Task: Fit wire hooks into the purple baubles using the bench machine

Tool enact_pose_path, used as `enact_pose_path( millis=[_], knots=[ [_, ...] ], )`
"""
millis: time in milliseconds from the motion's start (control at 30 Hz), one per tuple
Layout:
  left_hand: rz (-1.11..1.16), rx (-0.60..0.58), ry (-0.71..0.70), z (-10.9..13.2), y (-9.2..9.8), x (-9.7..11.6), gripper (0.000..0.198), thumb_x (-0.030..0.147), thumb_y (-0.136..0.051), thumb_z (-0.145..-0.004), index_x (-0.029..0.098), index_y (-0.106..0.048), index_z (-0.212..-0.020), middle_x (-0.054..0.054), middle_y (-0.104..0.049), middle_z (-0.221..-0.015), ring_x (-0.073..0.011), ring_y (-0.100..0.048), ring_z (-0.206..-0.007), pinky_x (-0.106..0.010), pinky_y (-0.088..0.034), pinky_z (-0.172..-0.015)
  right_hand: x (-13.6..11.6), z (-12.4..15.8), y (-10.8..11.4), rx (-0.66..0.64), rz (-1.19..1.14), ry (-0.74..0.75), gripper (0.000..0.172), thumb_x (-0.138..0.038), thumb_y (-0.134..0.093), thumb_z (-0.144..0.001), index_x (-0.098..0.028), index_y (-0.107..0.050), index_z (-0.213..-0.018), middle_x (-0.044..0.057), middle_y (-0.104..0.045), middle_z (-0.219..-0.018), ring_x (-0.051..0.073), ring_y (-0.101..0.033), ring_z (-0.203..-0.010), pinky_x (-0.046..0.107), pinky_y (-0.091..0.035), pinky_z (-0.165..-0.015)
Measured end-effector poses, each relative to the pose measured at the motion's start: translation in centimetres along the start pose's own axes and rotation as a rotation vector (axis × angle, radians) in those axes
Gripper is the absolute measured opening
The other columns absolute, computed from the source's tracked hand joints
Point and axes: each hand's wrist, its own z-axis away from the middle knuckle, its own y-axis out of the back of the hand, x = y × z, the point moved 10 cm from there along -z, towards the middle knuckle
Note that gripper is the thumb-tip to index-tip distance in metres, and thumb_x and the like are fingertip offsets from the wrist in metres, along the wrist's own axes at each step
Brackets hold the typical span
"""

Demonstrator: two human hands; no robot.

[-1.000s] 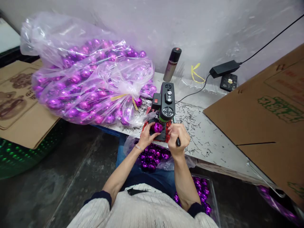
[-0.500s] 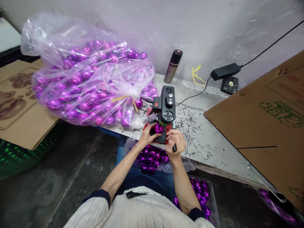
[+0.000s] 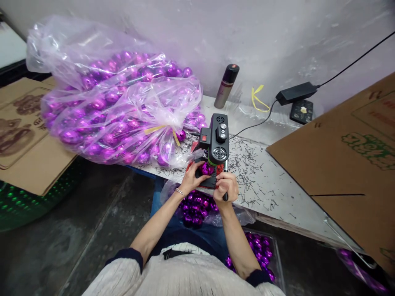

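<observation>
A small black machine (image 3: 216,139) with a red switch stands at the near edge of the grey table (image 3: 277,181). Under its head sits a shiny purple ball (image 3: 205,168). My left hand (image 3: 193,177) is curled round the ball from the left. My right hand (image 3: 226,186) is closed in a fist on the machine's black lever (image 3: 225,196), just right of the ball. A clear bag of purple balls (image 3: 197,205) lies in my lap below both hands.
A big tied plastic bag of purple balls (image 3: 117,102) fills the table's left. Small dark wire scraps (image 3: 247,164) litter the top. A spray can (image 3: 226,85), a power adapter (image 3: 296,92), and cardboard sheets (image 3: 345,164) lie around. A tray of balls (image 3: 262,250) sits lower right.
My right hand has slid left and down along the lever, closer to the ball. The left hand stays on the ball. The view has shifted slightly.
</observation>
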Motion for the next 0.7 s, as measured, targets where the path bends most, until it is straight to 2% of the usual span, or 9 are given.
enact_pose_path(
  millis=[433,633,700],
  knots=[
    [0.009,-0.001,0.001,0.0,-0.1,-0.2,0.057,0.045,-0.077,-0.084,0.019,-0.058,-0.131,-0.012,-0.068,-0.124,-0.027,-0.067,-0.115,-0.044,-0.053,-0.104,0.1,0.3,-0.1,0.01,0.023,0.008,0.028,-0.024,-0.037,-0.102,-0.023,-0.051,-0.078,0.001,-0.059,-0.076,0.015,-0.058,-0.069,0.034,-0.049,-0.07],
    [-0.003,0.006,-0.008,0.0,-0.1,-0.3,0.057,0.045,-0.077,-0.085,0.019,-0.058,-0.132,-0.012,-0.069,-0.122,-0.0268,-0.068,-0.114,-0.045,-0.054,-0.102,-1.1,0.3,-0.6,-0.037,0.037,0.173,0.025,-0.021,-0.039,-0.1,-0.023,-0.05,-0.078,0.001,-0.059,-0.075,0.013,-0.057,-0.065,0.03,-0.049,-0.062],
    [-0.012,0.007,-0.017,-0.2,-0.2,-0.3,0.057,0.045,-0.077,-0.085,0.019,-0.058,-0.132,-0.012,-0.069,-0.123,-0.0266,-0.068,-0.114,-0.044,-0.054,-0.103,-1.3,-0.5,-0.2,-0.018,0.019,0.143,0.027,-0.02,-0.039,-0.1,-0.023,-0.05,-0.076,0.001,-0.058,-0.074,0.013,-0.056,-0.064,0.029,-0.047,-0.06]
  ],
)
